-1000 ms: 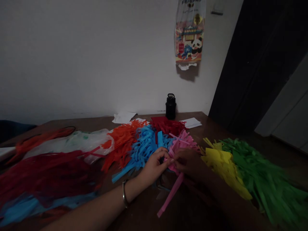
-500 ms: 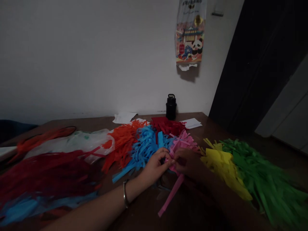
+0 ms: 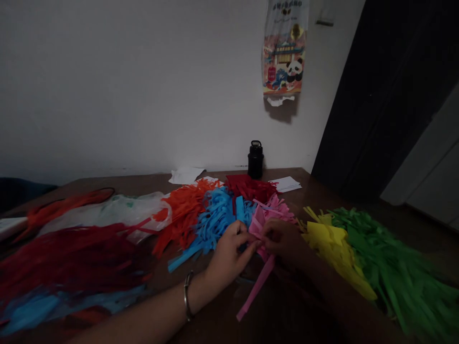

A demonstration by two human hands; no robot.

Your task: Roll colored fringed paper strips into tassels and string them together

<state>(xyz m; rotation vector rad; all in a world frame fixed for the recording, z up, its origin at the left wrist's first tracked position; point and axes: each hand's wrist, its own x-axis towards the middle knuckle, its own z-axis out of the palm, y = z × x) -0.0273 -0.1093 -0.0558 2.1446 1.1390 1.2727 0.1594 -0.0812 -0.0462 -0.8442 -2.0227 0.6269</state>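
Both hands meet at the table's middle over a pile of pink paper strips (image 3: pixel 272 210). My left hand (image 3: pixel 229 253), a metal bangle on its wrist, pinches a pink paper strip (image 3: pixel 256 286) at its upper end. My right hand (image 3: pixel 281 239), in shadow, grips the same strip from the right. The strip's loose end trails toward me across the brown table (image 3: pixel 222 315). A blue strip pile (image 3: pixel 211 220) lies just left of my left hand, and a yellow pile (image 3: pixel 332 248) just right of my right hand.
Orange strips (image 3: pixel 182 210), dark red strips (image 3: pixel 251 187) and a green pile (image 3: pixel 390 258) fan around the hands. A clear plastic bag (image 3: pixel 107 212) and red strips (image 3: pixel 68 258) lie left. A black bottle (image 3: pixel 255 160) and white papers (image 3: pixel 287 183) stand by the wall.
My left hand has shifted slightly toward me and its fingers have re-pinched the pink strip. The right hand stays almost still.
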